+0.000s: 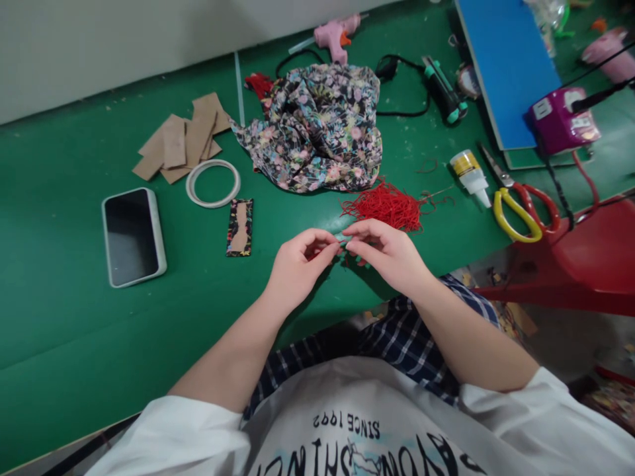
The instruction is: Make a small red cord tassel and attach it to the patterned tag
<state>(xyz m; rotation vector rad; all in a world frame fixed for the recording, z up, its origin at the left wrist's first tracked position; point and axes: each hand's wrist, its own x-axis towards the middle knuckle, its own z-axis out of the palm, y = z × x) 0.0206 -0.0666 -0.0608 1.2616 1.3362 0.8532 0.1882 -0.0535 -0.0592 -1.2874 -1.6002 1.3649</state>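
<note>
My left hand (306, 256) and my right hand (385, 252) meet close to the table's near edge, thumbs and forefingers pinched almost tip to tip. What they pinch is too small to make out; a trace of red shows at the left fingers. Just beyond the right hand lies a loose heap of red thread (387, 206). Farther back is a crumpled black floral cloth (322, 129). Left of my left hand rests a small strip of brown card (241, 228) edged with dark floral fabric.
On the green table (74, 317) lie a phone (133, 238), a tape roll (190, 188), brown card pieces (174, 141) and a pink glue gun (337, 36). To the right are a cutter (443, 91), a glue bottle (469, 174), scissors (516, 213) and a purple power block (563, 122).
</note>
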